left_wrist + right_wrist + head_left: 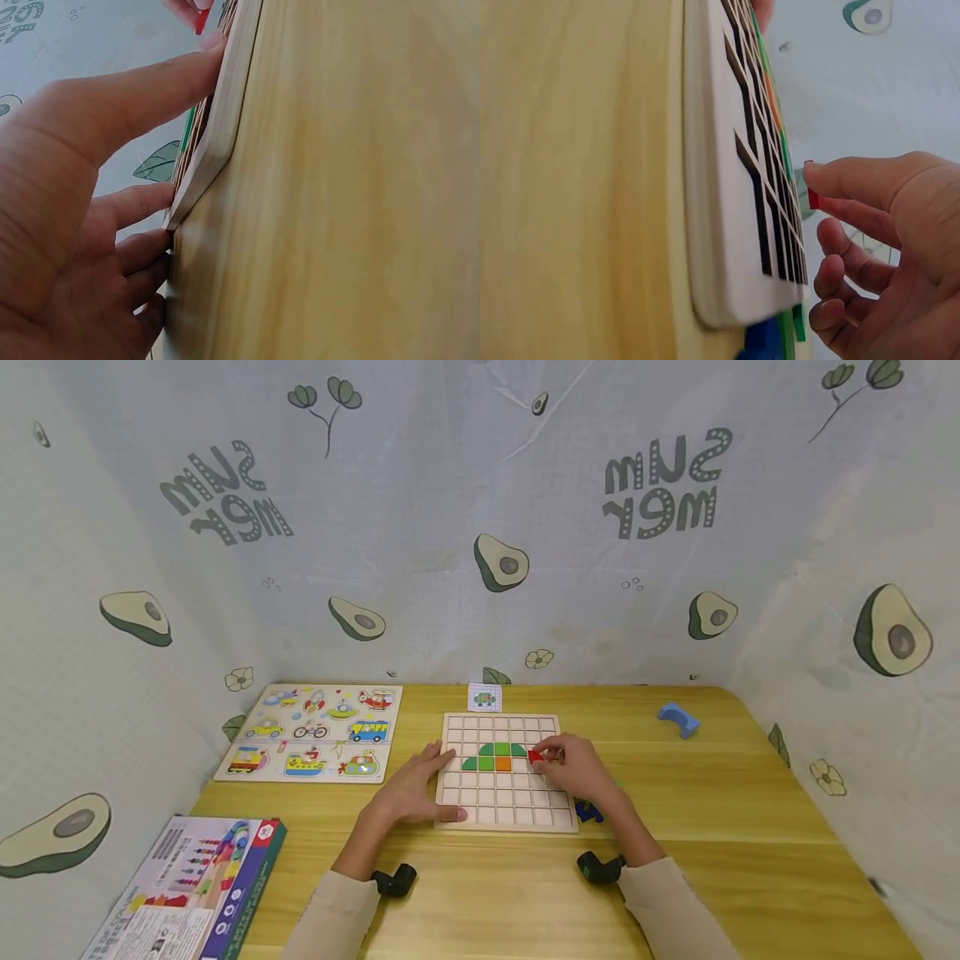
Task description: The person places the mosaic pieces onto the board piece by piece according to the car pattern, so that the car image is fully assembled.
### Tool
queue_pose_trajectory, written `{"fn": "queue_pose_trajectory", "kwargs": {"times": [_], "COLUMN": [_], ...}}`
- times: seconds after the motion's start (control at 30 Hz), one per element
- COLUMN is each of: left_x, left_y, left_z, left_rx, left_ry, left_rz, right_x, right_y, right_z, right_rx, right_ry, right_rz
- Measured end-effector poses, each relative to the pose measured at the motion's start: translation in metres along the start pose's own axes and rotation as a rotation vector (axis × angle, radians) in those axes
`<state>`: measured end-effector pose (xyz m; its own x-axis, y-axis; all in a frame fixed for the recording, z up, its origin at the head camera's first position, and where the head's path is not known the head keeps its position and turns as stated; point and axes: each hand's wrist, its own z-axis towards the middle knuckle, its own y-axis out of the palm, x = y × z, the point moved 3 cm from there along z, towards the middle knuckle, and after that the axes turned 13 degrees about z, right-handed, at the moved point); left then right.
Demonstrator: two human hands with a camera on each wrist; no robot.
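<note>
Two beige sleeves (333,914) reach across the desk (487,910), one box (187,877) near its left edge. Spread and apart from its mate, the left hand (412,785) touches one squarish grid board (495,797) mid-desk, roughly square to the far edge. Over its right part, the right hand (581,768) pinches one red piece (533,757), long edge nearly parallel to the board's face. Five green pieces (486,763) and one orange square (503,763) form two left-to-right rows. Farther, one blue arch (678,720) and one card (485,697).
</note>
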<state>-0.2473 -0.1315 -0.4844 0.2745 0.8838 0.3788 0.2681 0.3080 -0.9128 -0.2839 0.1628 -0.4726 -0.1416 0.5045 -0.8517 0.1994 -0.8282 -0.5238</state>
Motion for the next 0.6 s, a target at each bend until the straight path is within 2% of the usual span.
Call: {"fn": "queue_pose_trajectory", "kwargs": {"times": [0.27,0.6], "left_x": [0.000,-0.002], "left_y": [0.000,0.001], "left_z": [0.000,0.002], "left_rx": [-0.003,-0.002], "left_ry": [0.009,0.003], "left_rz": [0.001,0.019], "right_x": [-0.002,-0.009], "right_y": [0.015,0.021], "right_z": [0.003,0.006], "right_rx": [-0.037,-0.052], "right_ry": [-0.022,-0.018], "right_rz": [-0.015,-0.040]}}
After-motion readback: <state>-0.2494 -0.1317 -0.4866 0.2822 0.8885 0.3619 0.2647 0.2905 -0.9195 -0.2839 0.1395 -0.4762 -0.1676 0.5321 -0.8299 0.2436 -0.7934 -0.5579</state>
